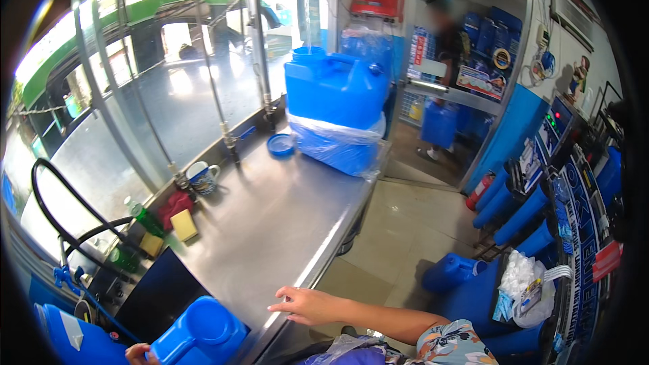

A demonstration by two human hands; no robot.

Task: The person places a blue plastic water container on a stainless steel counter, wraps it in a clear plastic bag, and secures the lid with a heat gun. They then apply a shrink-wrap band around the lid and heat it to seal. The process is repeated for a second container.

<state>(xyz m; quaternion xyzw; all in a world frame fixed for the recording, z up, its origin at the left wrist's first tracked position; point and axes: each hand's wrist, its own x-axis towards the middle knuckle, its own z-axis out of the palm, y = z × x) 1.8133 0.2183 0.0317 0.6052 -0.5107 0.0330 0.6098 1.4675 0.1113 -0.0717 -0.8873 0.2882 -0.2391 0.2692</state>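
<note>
At the lower edge a blue plastic water jug (223,332) stands by the near end of the steel counter, its round top facing up. My left hand (139,354), partly cut off by the frame, has its fingers curled against the jug near the end of its handle. My right hand (309,306) hovers over the counter's front edge, empty, fingers apart. Farther along, a larger blue jug (334,91) with an open mouth sits on a plastic-wrapped blue block (334,147). What looks like a stream of water (310,25) drops into that mouth. A blue screw cap (280,145) lies beside it.
Along the window side stand a mug (203,178), a red cloth (176,209), a yellow sponge (183,225) and a green bottle (144,217). Another person (446,45) is behind the glass door (451,91). A blue container (451,272) and a fire extinguisher (479,190) are on the right.
</note>
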